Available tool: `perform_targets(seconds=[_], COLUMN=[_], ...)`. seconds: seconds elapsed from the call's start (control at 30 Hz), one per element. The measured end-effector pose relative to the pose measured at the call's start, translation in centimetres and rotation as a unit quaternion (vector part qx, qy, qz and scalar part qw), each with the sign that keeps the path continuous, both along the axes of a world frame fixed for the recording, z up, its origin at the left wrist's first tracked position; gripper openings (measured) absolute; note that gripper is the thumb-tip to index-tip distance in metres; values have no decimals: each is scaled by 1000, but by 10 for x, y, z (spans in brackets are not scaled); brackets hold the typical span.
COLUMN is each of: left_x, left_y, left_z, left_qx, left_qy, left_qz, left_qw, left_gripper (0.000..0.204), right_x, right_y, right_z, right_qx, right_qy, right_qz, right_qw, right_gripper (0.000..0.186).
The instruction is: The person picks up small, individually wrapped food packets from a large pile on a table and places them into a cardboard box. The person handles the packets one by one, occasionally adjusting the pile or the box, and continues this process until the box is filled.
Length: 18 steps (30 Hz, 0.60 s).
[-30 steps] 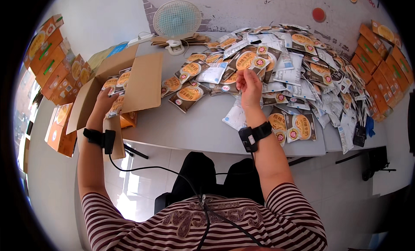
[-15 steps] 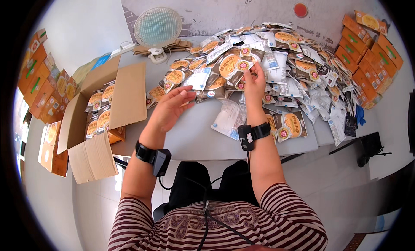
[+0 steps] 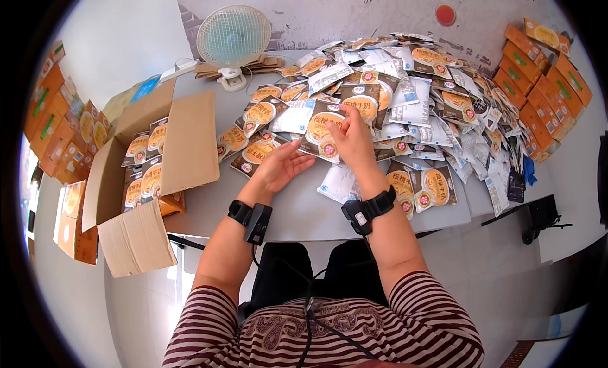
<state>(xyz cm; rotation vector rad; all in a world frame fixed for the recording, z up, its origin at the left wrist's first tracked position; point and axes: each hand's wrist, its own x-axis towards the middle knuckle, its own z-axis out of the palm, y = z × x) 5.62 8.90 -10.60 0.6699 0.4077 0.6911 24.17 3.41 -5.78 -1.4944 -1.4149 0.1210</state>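
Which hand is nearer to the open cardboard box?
Left. The left hand lies palm-up just right of the cardboard box; the right hand is farther right, holding a brown pouch.

A grey table (image 3: 297, 209) fills the middle of the room, standing against a pale, scuffed far wall (image 3: 329, 13) that carries a small round red mark (image 3: 445, 14). At the far left of the tabletop a small white desk fan (image 3: 233, 37) faces the room, a white power strip (image 3: 179, 69) just beside it. The floor (image 3: 126, 26) is light and glossy, with bright daylight falling along the left side, perhaps from a window there. A dark stand (image 3: 541, 219) sits on the floor at the near right.
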Motion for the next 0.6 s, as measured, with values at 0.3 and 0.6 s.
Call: perform_targets(seconds=[0.3, 0.6], left_x=[-1, -1], left_y=[7, -10], left_z=[-5, 13], left_qx=[11, 219], left_qy=[25, 86], left_qz=[-42, 132], left_qw=[999, 963], left_gripper=[26, 32], right_x=[-3, 4], right_y=[10, 11], right_z=[-19, -14], right_qx=[37, 17], right_qy=[119, 353], right_qz=[90, 108], right_qw=[988, 929], right_gripper=[24, 37])
